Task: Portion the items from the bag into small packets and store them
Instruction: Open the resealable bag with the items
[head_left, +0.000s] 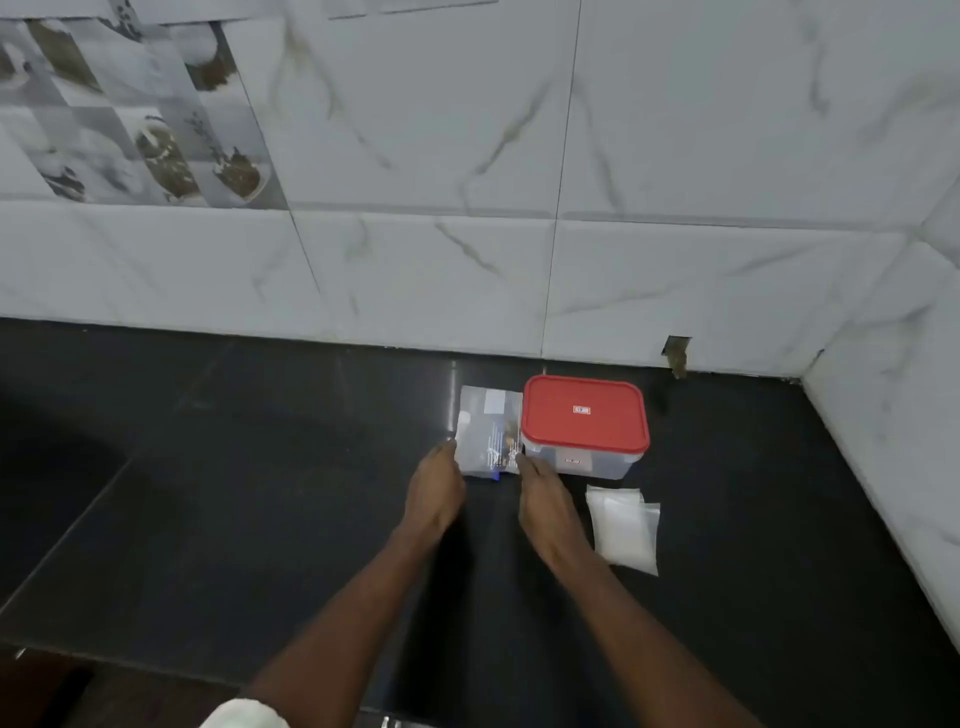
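Left hand (434, 493), right hand (545, 501) touching bag (485, 436), red-lidded box (584, 415) beside

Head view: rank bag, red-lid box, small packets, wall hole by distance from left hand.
1. Bag: touching the fingertips of the left hand.
2. Red-lid box: right of the bag.
3. Small packets: right, past the right hand.
4. Wall hole: far right, at the wall's base.
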